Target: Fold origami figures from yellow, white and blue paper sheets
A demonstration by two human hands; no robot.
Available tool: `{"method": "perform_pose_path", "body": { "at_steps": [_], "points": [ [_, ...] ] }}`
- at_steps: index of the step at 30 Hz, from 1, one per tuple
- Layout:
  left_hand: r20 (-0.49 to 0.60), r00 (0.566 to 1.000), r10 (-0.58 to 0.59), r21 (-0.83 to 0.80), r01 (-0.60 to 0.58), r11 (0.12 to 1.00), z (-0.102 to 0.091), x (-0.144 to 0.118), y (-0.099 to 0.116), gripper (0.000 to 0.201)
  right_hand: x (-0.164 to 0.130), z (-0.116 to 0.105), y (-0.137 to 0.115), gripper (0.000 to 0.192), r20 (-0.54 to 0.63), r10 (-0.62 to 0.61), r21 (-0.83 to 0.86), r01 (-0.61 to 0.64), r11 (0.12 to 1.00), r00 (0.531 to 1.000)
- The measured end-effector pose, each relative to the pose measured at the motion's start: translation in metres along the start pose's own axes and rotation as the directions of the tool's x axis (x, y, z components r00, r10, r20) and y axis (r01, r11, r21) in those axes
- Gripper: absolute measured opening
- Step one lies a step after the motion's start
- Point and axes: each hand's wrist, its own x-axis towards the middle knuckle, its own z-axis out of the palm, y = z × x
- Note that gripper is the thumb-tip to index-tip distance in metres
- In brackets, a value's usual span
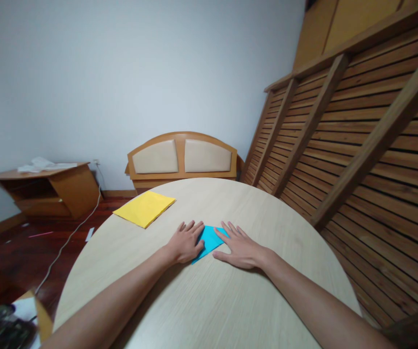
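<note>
Nearest, two bare forearms are stretched out across a round table [201, 310] of pale wood-grain laminate, smooth and matt. At the lower left edge a dark jumble of objects is glimpsed, too blurred to be identified. Further along, the left hand [186, 241] is laid palm down with its fingers [190, 227] held close together and flat, and they are pressed onto the left edge of a blue paper [209, 240], a thin, crisp piece folded to a pointed shape. The right hand [240, 248] is laid flat just beside it, its fingers [235, 230] slightly spread and the thumb stretched toward the paper's lower edge; the paper's right side is touched by it. The blue paper is thus found near the middle of the table, between the two hands. Beyond, toward the table's far left rim, a yellow paper stack [145, 207] is set down square and flat, well apart from the hands. Behind the table, a wooden headboard [181, 159] with two padded beige panels is leaned against the white wall, a slatted wooden frame [357, 145] is propped at the right, and a low wooden cabinet [49, 190] is seen at the left.
</note>
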Motion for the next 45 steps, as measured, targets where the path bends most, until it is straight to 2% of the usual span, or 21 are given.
{"method": "perform_pose_path", "body": {
  "at_steps": [5,8,11,14,19,21,24,30,37,45],
  "points": [
    [-0.019,1.000,0.008,-0.007,-0.008,1.000,0.000,-0.001,-0.001,0.063,0.000,0.001,0.002,0.094,-0.030,0.007,-0.017,-0.008,1.000,1.000],
    [-0.021,1.000,0.020,-0.017,-0.021,1.000,-0.002,-0.002,0.000,0.063,-0.001,0.001,-0.002,0.092,-0.027,-0.088,-0.020,0.088,0.996,0.996],
    [-0.003,0.995,0.103,-0.036,-0.103,0.994,-0.003,-0.001,0.000,0.062,-0.001,0.001,-0.004,0.090,0.002,-0.194,0.009,0.194,0.981,0.981],
    [0.034,0.986,0.164,-0.053,-0.162,0.985,-0.003,0.000,-0.002,0.061,0.000,0.000,-0.002,0.088,0.008,-0.233,0.034,0.233,0.972,0.972],
    [0.059,0.987,0.151,-0.036,-0.149,0.988,-0.003,0.000,-0.004,0.059,-0.001,-0.008,0.005,0.085,0.023,-0.278,0.037,0.277,0.960,0.960],
    [0.066,0.988,0.143,-0.039,-0.140,0.989,-0.003,-0.001,-0.004,0.060,-0.002,-0.013,0.008,0.081,0.008,-0.310,0.035,0.310,0.950,0.951],
    [0.065,0.988,0.142,-0.050,-0.139,0.989,-0.005,-0.005,-0.003,0.069,-0.003,-0.018,0.013,0.065,-0.038,-0.346,0.025,0.347,0.937,0.937],
    [0.013,0.978,0.209,-0.051,-0.208,0.977,-0.007,-0.011,-0.002,0.085,0.004,-0.013,0.023,0.041,-0.187,-0.331,-0.014,0.335,0.942,0.925],
    [-0.067,0.958,0.278,-0.082,-0.283,0.956,-0.002,-0.009,-0.004,0.078,0.011,-0.007,0.028,0.036,-0.224,-0.383,-0.032,0.386,0.922,0.896],
    [-0.050,0.944,0.325,-0.098,-0.329,0.939,-0.002,-0.008,-0.003,0.071,0.013,-0.007,0.026,0.034,-0.238,-0.440,-0.061,0.439,0.897,0.866]
  ]
}}
